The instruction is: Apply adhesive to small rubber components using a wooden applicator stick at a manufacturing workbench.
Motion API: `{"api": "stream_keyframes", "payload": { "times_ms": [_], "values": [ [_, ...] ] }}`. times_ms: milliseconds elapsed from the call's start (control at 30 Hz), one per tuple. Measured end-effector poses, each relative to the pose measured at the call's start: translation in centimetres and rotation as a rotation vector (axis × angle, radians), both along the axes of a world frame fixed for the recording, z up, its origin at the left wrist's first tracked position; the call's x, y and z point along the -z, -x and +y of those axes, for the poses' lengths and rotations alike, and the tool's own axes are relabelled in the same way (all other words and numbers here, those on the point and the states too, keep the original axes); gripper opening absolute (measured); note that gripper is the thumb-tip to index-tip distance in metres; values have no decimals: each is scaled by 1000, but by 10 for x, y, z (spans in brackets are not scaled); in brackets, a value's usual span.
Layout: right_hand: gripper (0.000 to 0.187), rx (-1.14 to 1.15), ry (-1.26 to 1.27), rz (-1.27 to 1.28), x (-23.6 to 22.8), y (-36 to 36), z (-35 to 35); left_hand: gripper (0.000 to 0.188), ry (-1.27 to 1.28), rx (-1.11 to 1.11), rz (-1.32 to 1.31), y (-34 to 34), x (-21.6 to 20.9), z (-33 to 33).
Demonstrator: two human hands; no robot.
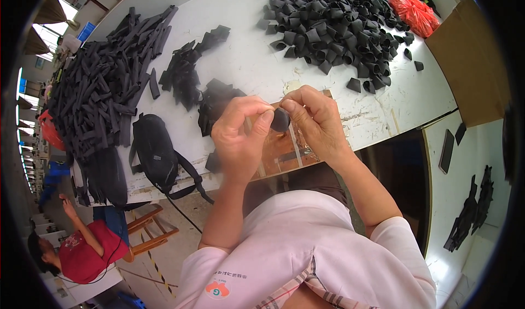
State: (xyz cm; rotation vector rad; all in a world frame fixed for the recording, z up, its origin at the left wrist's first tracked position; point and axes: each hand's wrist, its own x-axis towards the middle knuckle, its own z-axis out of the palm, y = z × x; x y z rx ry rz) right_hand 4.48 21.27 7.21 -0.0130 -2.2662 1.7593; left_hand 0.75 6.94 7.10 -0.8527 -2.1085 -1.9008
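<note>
A small black piece with a rounded lower edge (pixel 280 121), seemingly a curled bit of foam or fabric, is up between my two hands. My left hand (pixel 238 134) pinches its left side between thumb and index finger. On the other side my right hand (pixel 316 120) is closed on it, thumb against bent fingers. Both hands are over a worn brown wooden board (pixel 269 160) at the table's front edge. Overlapping flat black pieces (pixel 216 102) lie just left of my left hand. Farther off is a big heap of curled black pieces (pixel 333 27).
Long black strips (pixel 98 79) are heaped at the left. In front of them lies a black pouch with a strap (pixel 156 150). A red plastic bag (pixel 414 15) and a cardboard box (pixel 467 63) stand at the right. A person in red (pixel 90 254) sits at lower left.
</note>
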Motion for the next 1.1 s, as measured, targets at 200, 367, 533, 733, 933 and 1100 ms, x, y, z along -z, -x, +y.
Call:
{"api": "stream_keyframes", "payload": {
  "times_ms": [200,367,533,733,933,1100],
  "values": [
    [29,-19,-299,303,-10,-4,-3,9,-361,61,-340,-6,-5,10],
    [30,-52,-141,260,-5,-6,2,10,-182,159,-260,0,-4,10],
    [27,-38,-64,220,-3,-8,-4,7,-378,111,-287,-5,2,12],
    [25,82,-193,274,-3,-7,-8,10,-881,209,-663,-5,9,7],
    [18,140,-362,331,-15,-6,-10,9,-830,200,-623,-9,10,7],
    [13,80,-384,353,-8,-3,-5,8,-775,141,-551,-10,15,9]
  ]
}}
